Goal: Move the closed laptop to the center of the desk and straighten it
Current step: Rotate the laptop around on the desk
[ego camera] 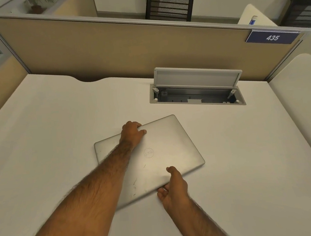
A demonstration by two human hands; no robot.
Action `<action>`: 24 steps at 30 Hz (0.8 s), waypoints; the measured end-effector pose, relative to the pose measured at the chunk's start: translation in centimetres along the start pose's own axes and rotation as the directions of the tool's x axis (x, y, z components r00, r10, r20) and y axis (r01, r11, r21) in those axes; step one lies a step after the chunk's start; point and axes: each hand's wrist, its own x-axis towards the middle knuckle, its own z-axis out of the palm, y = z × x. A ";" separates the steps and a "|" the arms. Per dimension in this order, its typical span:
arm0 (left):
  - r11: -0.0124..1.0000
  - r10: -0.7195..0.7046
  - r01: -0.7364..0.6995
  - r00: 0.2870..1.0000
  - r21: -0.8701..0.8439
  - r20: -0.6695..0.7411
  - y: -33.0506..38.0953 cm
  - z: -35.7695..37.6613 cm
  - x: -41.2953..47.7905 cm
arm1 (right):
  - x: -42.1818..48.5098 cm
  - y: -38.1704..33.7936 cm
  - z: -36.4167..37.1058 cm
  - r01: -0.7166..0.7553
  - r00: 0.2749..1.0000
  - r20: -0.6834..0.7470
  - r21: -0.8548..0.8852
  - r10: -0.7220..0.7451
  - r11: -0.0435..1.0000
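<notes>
One closed silver laptop (150,159) lies skewed on the white desk (246,166), its far edge rising toward 1 o'clock. Left hand (132,133), at the laptop's 11 o'clock edge: fingers curled over the rim, thumb flat on the lid. Right hand (173,187), at the 5 o'clock edge: thumb on top, fingers beneath, pinching it. One cable box (197,96), lid raised, sits at 1 o'clock.

We see the laptop (164,154) lying askew on the desk (50,125) near its middle, with our left hand (132,133) on its 11 o'clock edge and our right hand (174,184) at its 5 o'clock edge. At 1 o'clock beyond it sits the cable box (197,96), with the partition (109,47) behind.
</notes>
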 end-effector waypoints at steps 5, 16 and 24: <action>1.000 -0.007 0.007 1.000 -0.006 0.008 0.1 -0.4 0.2 | -0.2 0.1 0.1 -0.020 1.000 0.001 0.033 0.020 0.999; 0.997 -0.041 0.044 0.998 -0.060 0.040 0.8 -2.1 0.2 | -0.1 -0.7 0.2 0.063 0.998 0.004 0.012 -0.063 0.998; 0.990 -0.084 0.079 0.996 -0.114 -0.040 0.8 -3.6 -0.9 | 0.1 -2.6 0.0 0.181 0.983 -0.012 -0.080 -0.182 0.980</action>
